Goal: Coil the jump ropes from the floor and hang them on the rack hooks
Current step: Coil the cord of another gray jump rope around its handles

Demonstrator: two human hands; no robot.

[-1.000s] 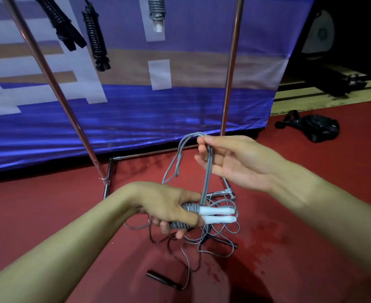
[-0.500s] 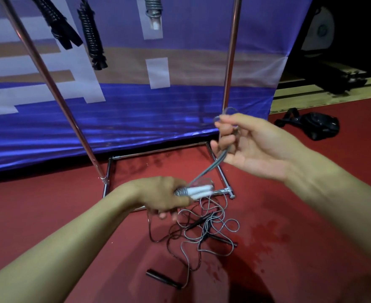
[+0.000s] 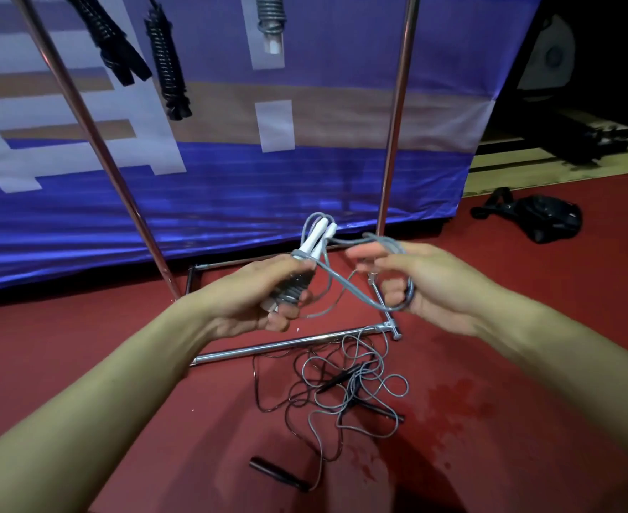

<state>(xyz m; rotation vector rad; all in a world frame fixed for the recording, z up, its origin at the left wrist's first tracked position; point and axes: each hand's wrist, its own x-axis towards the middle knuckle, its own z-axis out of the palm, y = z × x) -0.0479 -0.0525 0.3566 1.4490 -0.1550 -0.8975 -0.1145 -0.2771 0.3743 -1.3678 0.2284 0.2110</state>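
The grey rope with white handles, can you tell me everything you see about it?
The grey rope is a thin, smooth cord, plastic by its look, with two white handles side by side, pointing up and away. The left hand grips the handles where cord is wound tightly around them. A loop runs across to the right hand, draped round its fingers. More grey cord lies tangled on the red floor below.

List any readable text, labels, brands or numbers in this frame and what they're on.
None readable.
Banner: only large white and tan blocks, possibly parts of big characters, cut off; no legible word.
White handles of the grey rope in the left hand: no marking visible.
Black bag on the floor: too dark to tell.
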